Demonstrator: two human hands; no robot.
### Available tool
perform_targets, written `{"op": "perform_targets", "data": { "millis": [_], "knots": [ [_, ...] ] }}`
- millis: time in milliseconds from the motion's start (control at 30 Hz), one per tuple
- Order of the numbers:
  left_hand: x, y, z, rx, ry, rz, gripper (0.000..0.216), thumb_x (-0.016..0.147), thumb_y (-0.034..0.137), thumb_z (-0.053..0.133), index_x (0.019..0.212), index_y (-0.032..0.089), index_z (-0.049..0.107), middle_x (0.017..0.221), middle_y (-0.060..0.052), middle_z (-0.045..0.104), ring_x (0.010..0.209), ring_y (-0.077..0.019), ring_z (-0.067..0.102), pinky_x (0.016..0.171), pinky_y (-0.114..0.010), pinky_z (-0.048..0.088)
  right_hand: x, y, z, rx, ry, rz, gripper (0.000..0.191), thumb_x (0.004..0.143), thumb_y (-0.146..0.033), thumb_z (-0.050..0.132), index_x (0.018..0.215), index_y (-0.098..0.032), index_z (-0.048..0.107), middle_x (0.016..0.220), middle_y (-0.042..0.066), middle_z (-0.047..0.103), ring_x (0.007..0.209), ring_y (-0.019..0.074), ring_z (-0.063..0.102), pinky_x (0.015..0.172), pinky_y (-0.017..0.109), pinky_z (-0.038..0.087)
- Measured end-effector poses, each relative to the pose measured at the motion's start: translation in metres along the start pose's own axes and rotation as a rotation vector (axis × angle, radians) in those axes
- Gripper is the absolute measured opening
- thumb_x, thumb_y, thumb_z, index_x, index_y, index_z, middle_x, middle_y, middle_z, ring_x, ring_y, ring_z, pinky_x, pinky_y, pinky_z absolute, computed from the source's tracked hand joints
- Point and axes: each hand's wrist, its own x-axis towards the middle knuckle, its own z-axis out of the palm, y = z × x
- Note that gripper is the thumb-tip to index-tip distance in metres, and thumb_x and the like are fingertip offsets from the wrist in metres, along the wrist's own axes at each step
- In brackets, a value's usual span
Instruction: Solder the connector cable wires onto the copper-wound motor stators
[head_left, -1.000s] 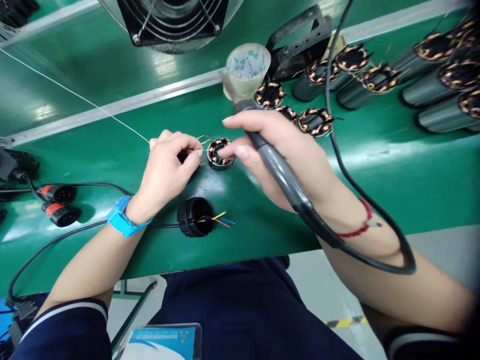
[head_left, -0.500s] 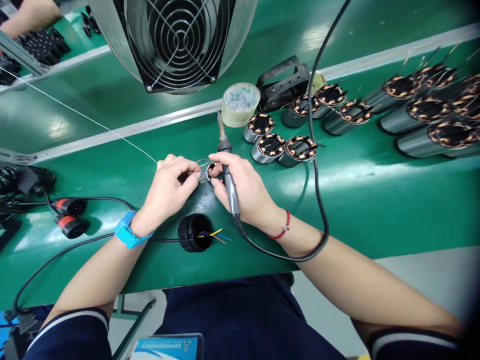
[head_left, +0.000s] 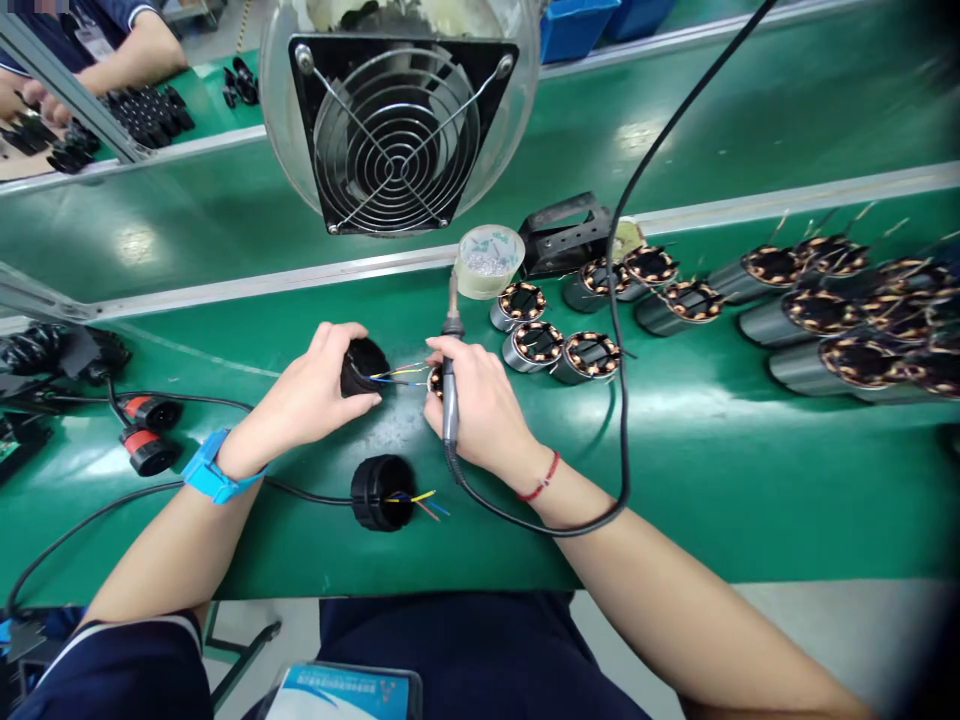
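Note:
My left hand [head_left: 311,392] is closed around a black round plastic cap [head_left: 363,368], whose thin coloured wires [head_left: 405,373] stretch toward my right hand. My right hand [head_left: 487,405] grips a soldering iron [head_left: 450,400], its tip pointing up and away from me. The same hand's fingers also hold a small motor stator [head_left: 435,381] with copper windings, mostly hidden behind them. The wires reach the stator's edge; whether they are joined there is too small to tell. Nearer me, a second black cap [head_left: 381,494] lies on its side with yellow, blue and brown wires sticking out.
A caged fan [head_left: 397,160] stands ahead. Beside it are a clear tape roll [head_left: 491,262] and a black metal bracket [head_left: 566,235]. Several stators [head_left: 589,355] fill the right side. Red-ringed connectors [head_left: 150,450] lie left. The iron's cable [head_left: 619,440] loops over my right forearm. Another person's arm [head_left: 142,55] shows far left.
My left hand has gone from pinching thin wire at the stator to gripping a black cap slightly left. The thin white wire has slackened to a faint streak. The camera view has shifted.

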Motion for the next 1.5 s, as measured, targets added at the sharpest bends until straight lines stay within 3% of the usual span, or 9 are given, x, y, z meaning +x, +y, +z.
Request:
{"op": "perform_targets", "data": {
  "millis": [100,233,700,967,1067,1233,1333,1400,1500],
  "knots": [
    [0.001,0.003,0.003,0.001,0.183,0.206,0.063,0.079,0.023,0.065,0.132,0.022,0.031,0.123,-0.012,0.043,0.121,-0.0268,0.045,0.099,-0.046,0.046,-0.002,0.0,-0.008,0.063,0.043,-0.016,0.054,0.073,-0.012,0.054,0.125,-0.017,0.042,0.106,0.011,0.065,0.096,0.0285,0.059,0.085,0.046,0.047],
    [0.001,0.008,0.006,0.019,0.274,0.364,0.062,0.081,0.018,0.063,0.132,0.022,0.026,0.12,-0.014,0.043,0.119,-0.0269,0.045,0.096,-0.047,0.048,-0.001,-0.009,-0.011,0.192,0.153,-0.105,0.044,0.081,-0.019,0.057,0.123,-0.021,0.042,0.113,0.01,0.064,0.102,0.0256,0.059,0.089,0.045,0.047],
    [0.001,0.01,0.009,0.039,0.411,0.416,0.062,0.075,0.012,0.064,0.124,0.023,0.027,0.119,-0.015,0.043,0.115,-0.0286,0.047,0.091,-0.051,0.049,0.024,-0.038,0.003,0.198,0.09,-0.087,0.03,0.088,-0.018,0.055,0.117,-0.022,0.047,0.09,0.0,0.07,0.088,0.0201,0.06,0.078,0.035,0.038],
    [0.004,0.004,0.012,0.058,0.285,0.313,0.062,0.074,0.007,0.061,0.125,0.019,0.028,0.116,-0.015,0.039,0.113,-0.0284,0.047,0.09,-0.048,0.051,0.022,-0.004,-0.009,-0.016,0.13,-0.228,0.036,0.086,-0.015,0.053,0.119,-0.024,0.044,0.084,-0.001,0.068,0.085,0.0219,0.057,0.097,0.045,0.036],
    [0.002,0.003,0.015,0.102,0.139,0.233,0.064,0.073,0.008,0.062,0.127,0.018,0.03,0.119,-0.016,0.039,0.112,-0.0297,0.048,0.086,-0.046,0.053,0.02,0.003,-0.017,-0.03,0.076,-0.215,0.037,0.085,-0.016,0.053,0.119,-0.025,0.044,0.085,-0.001,0.068,0.086,0.0221,0.058,0.1,0.049,0.035],
    [-0.002,0.006,0.013,0.138,-0.025,0.106,0.064,0.073,0.03,0.071,0.127,0.017,0.04,0.128,-0.017,0.045,0.121,-0.037,0.042,0.096,-0.059,0.042,0.015,-0.003,-0.028,0.006,0.064,-0.181,0.042,0.081,-0.014,0.051,0.121,-0.022,0.044,0.109,0.008,0.066,0.1,0.0252,0.06,0.091,0.046,0.045],
    [0.006,0.016,0.002,0.049,-0.042,0.096,0.048,0.084,0.04,0.059,0.126,0.018,0.048,0.136,-0.015,0.048,0.128,-0.0334,0.037,0.104,-0.057,0.033,0.012,-0.006,-0.031,0.013,0.106,-0.067,0.042,0.081,-0.009,0.046,0.121,-0.021,0.044,0.108,0.009,0.067,0.096,0.0247,0.063,0.083,0.042,0.049],
    [0.016,0.025,-0.005,-0.041,-0.098,0.111,0.032,0.093,0.039,0.044,0.114,0.02,0.059,0.121,-0.01,0.061,0.119,-0.0266,0.048,0.104,-0.049,0.035,0.011,-0.006,-0.03,0.022,0.102,-0.012,0.041,0.082,-0.009,0.044,0.121,-0.021,0.044,0.105,0.008,0.068,0.092,0.0241,0.065,0.078,0.039,0.05],
    [0.032,0.034,-0.008,-0.135,-0.236,0.068,0.035,0.094,0.035,0.036,0.088,0.019,0.066,0.095,-0.005,0.07,0.094,-0.0209,0.06,0.09,-0.037,0.043,0.011,-0.005,-0.025,0.028,0.053,0.016,0.04,0.082,-0.008,0.045,0.12,-0.019,0.044,0.102,0.008,0.069,0.09,0.0238,0.065,0.075,0.037,0.048]
  ]
}}
